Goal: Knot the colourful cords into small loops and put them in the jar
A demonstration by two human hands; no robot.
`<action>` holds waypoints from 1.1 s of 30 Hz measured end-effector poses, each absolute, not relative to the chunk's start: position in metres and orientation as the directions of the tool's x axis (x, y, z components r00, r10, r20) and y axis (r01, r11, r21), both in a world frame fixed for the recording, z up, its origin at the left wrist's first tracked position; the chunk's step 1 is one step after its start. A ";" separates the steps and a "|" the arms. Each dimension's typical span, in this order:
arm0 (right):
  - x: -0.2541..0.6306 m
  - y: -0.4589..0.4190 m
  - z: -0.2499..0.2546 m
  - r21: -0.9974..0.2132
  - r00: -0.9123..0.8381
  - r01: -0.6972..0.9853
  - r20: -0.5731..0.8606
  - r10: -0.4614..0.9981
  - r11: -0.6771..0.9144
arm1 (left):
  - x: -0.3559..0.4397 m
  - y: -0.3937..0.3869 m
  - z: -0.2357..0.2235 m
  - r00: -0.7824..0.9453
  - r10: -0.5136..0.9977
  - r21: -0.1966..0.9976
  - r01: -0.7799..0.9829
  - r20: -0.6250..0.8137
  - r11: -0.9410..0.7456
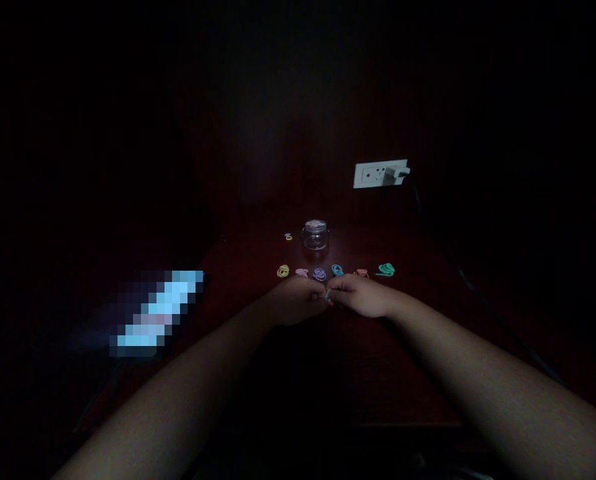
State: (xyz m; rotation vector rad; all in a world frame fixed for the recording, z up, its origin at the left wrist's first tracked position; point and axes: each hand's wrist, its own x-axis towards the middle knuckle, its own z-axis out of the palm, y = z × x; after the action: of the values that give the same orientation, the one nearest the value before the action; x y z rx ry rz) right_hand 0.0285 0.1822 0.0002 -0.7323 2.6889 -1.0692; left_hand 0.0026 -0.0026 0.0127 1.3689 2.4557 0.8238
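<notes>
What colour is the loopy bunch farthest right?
That bunch is green; it shows best in the head view.

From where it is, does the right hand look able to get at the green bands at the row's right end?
Probably yes: the green bands lie just beyond the right hand, with nothing visible between. It does seem busy, pinching a small pale band with the left hand.

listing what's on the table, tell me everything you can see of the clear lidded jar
The squat clear jar looks like glass or plastic, with rounded sides. Its round, pale patterned lid is on. It stands upright on the dark reddish tabletop, beyond the purple looped bands; nothing else visibly touches it.
</notes>
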 end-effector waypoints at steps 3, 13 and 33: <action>0.028 0.182 0.000 -0.675 -0.867 -0.390 0.041 -0.496 0.626 | 0.004 -0.002 0.013 -0.560 0.825 0.575 0.700 0.075 0.423; 0.030 0.182 0.001 -0.662 -0.867 -0.397 0.042 -0.497 0.636 | 0.005 -0.002 0.011 -0.561 0.826 0.589 0.684 0.047 0.431; 0.029 0.182 0.002 -0.623 -0.875 -0.395 0.032 -0.483 0.675 | 0.002 0.000 0.008 -0.529 0.848 0.561 0.707 0.015 0.431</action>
State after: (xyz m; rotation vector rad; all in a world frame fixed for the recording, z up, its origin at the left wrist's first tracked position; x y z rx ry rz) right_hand 0.0290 0.1823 0.0018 -0.7251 2.7498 -0.9735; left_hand 0.0025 -0.0005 0.0077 1.3484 2.4170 0.7531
